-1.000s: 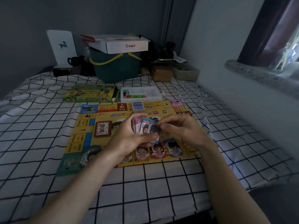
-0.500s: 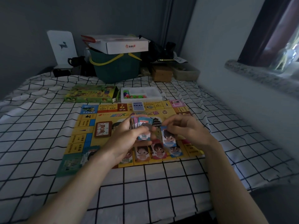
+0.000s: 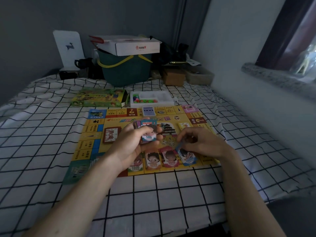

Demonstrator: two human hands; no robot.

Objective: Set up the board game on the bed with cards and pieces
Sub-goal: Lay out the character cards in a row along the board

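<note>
we take the game board (image 3: 95, 134) on the checked bed sheet (image 3: 171, 194) as our landmark. above its middle our left hand (image 3: 135, 147) is curled round a stack of money cards (image 3: 147, 132), a "100" card facing us. our right hand (image 3: 203, 142) is lower and toward the board's right side, its fingers pinching a blue card (image 3: 185, 155) whose long axis runs from the fingers down toward the board's near edge. that card lies at the right end of a row of card piles (image 3: 153, 160) along the near edge; whether it already rests on the pile there we cannot tell. the right hand is plainly the nearer one to that spot, so we judge the coming move is a short drop straight down, with nothing between card and pile. on the board's left half sits a red-framed card deck (image 3: 110, 135), on its right half a small yellow deck (image 3: 184, 126), and at its far edge a blue deck (image 3: 149, 111). just beyond the far edge lie the white tray of coloured pieces (image 3: 150, 99) and the green game box (image 3: 99, 98), with a green basket (image 3: 126, 71) farther back; none stands in the way.
</note>
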